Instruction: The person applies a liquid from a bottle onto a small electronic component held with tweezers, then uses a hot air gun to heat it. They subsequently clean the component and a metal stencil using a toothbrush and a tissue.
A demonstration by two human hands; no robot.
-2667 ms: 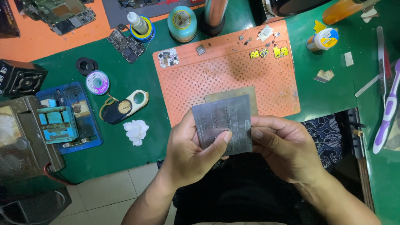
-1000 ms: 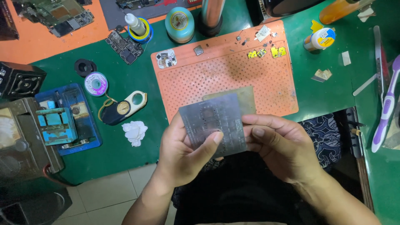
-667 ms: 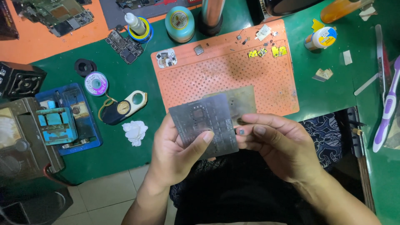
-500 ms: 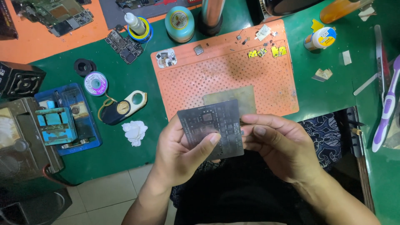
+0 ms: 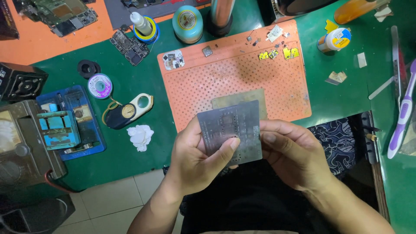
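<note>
Hands are both gripping a thin grey metal stencil sheet (image 5: pixel 231 132) above the near edge of the green bench (image 5: pixel 130 147), just in front of the orange perforated mat (image 5: pixel 242 73). The left hand (image 5: pixel 195 158) is pinching it from the side with the thumb lying across its face, and the right hand (image 5: pixel 294 151) is curling its fingers behind the other edge. Looks like the inspecting step, hunting for the right cutout pattern. A second brownish plate (image 5: pixel 238 100) is sitting on the mat behind it. Turning it further is calling for a light edge grip, since a sheet that thin probably bends easily.
</note>
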